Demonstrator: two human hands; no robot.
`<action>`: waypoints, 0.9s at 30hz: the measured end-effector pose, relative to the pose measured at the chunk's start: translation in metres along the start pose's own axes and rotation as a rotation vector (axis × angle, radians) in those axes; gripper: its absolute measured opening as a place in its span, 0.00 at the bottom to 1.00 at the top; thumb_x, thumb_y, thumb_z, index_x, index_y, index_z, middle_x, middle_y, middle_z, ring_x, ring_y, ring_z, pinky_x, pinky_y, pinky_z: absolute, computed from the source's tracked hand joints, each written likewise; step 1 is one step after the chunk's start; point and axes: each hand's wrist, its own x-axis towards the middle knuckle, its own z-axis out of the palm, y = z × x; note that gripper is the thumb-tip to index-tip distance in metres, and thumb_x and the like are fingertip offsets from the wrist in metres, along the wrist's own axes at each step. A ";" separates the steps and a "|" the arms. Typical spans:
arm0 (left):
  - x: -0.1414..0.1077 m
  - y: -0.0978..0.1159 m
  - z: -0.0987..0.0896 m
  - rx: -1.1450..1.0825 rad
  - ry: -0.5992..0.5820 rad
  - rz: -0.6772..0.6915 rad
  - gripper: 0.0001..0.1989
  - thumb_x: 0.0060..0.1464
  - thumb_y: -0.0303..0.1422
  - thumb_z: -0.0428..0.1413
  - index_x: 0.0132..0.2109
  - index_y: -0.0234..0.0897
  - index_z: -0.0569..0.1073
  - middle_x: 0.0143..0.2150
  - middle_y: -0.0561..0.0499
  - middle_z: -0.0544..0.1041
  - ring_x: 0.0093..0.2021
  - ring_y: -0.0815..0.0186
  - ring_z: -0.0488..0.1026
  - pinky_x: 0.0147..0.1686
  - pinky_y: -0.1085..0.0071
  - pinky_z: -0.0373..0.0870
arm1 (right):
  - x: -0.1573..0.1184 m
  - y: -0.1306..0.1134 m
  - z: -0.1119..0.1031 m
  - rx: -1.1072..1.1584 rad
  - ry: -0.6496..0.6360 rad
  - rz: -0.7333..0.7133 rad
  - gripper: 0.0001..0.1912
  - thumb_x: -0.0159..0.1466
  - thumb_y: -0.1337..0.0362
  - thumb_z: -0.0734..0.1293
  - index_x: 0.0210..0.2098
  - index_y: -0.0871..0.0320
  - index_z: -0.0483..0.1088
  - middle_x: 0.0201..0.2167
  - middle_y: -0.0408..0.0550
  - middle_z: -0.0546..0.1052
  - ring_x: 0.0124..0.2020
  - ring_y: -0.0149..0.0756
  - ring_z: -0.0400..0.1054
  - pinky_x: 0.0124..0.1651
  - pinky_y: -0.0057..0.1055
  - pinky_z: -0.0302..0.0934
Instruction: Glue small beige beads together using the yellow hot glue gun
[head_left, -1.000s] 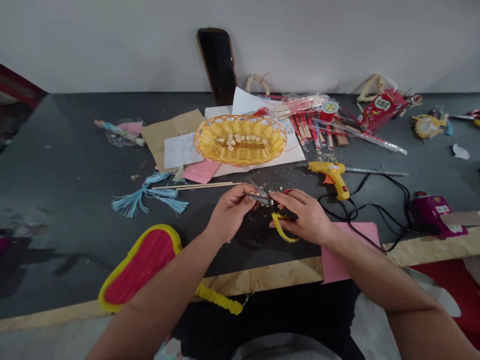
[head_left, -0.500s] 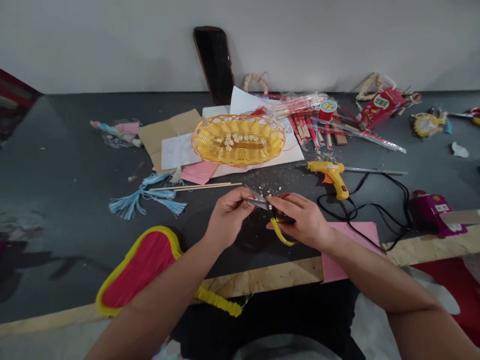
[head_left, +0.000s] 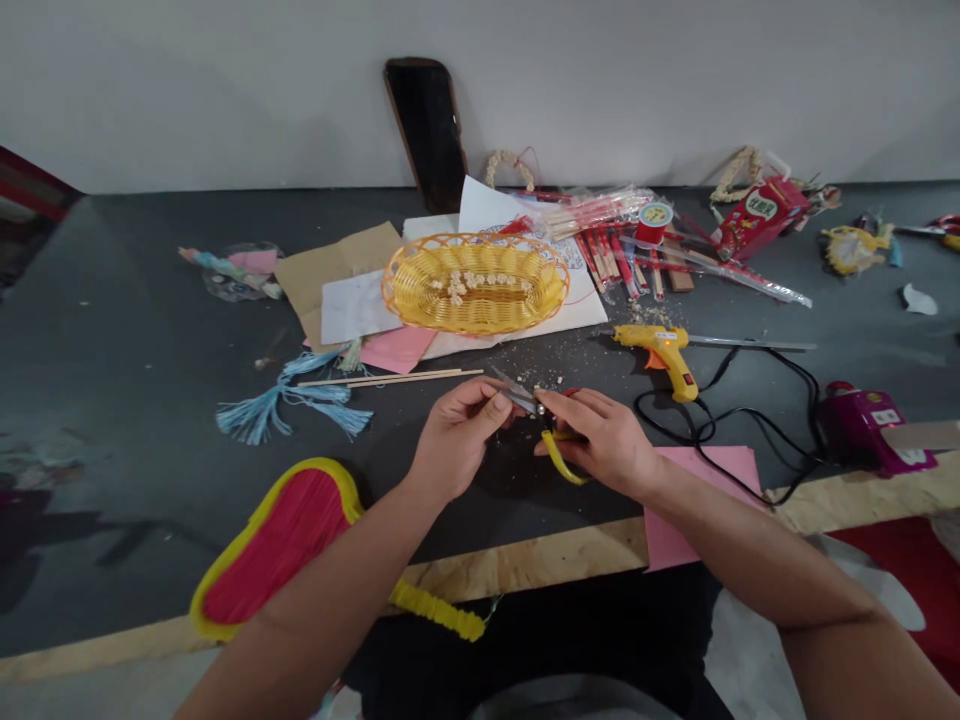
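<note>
My right hand (head_left: 604, 440) is closed round the yellow-handled scissors (head_left: 559, 458), whose blades point up and left. My left hand (head_left: 461, 435) pinches something small at the blades; its fingers hide what it is. Small pale crumbs (head_left: 559, 380) lie on the table round the blade tips. Just beyond my hands is a yellow woven basket (head_left: 401, 290) with several small cream pieces (head_left: 472, 283) in it. Two thin wooden sticks (head_left: 405, 378) lie beyond my left hand, their left ends over a blue tassel (head_left: 277, 400).
A yellow glue gun (head_left: 664, 350) with a black cord (head_left: 701, 425) lies to the right. Pink paper (head_left: 682, 520) hangs over the table edge under my right forearm. A red, yellow-edged paddle shape (head_left: 281, 545) lies by my left forearm. A phone (head_left: 427, 135) leans on the wall.
The scissor blades have come closer together between my hands. My left thumb has shifted slightly against them. The other things lie as before, with a slight shift of the view.
</note>
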 end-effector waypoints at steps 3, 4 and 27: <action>0.000 0.006 0.004 -0.046 0.008 -0.036 0.12 0.41 0.39 0.71 0.29 0.37 0.81 0.27 0.50 0.79 0.28 0.70 0.70 0.30 0.73 0.65 | 0.000 0.002 -0.003 0.060 0.033 0.137 0.26 0.64 0.63 0.69 0.61 0.54 0.65 0.40 0.50 0.79 0.40 0.39 0.75 0.45 0.34 0.72; 0.000 0.009 0.005 -0.058 0.016 -0.049 0.12 0.40 0.38 0.72 0.29 0.37 0.81 0.27 0.50 0.79 0.27 0.70 0.70 0.30 0.73 0.65 | 0.000 0.003 -0.004 0.067 0.043 0.165 0.26 0.64 0.62 0.69 0.61 0.54 0.65 0.42 0.51 0.79 0.42 0.40 0.75 0.46 0.35 0.72; 0.004 0.011 0.007 -0.039 0.128 0.027 0.13 0.36 0.34 0.73 0.28 0.36 0.78 0.25 0.54 0.77 0.26 0.72 0.69 0.28 0.76 0.65 | 0.002 0.001 0.000 -0.024 0.039 0.036 0.21 0.64 0.61 0.69 0.56 0.56 0.70 0.36 0.50 0.79 0.39 0.39 0.74 0.45 0.34 0.72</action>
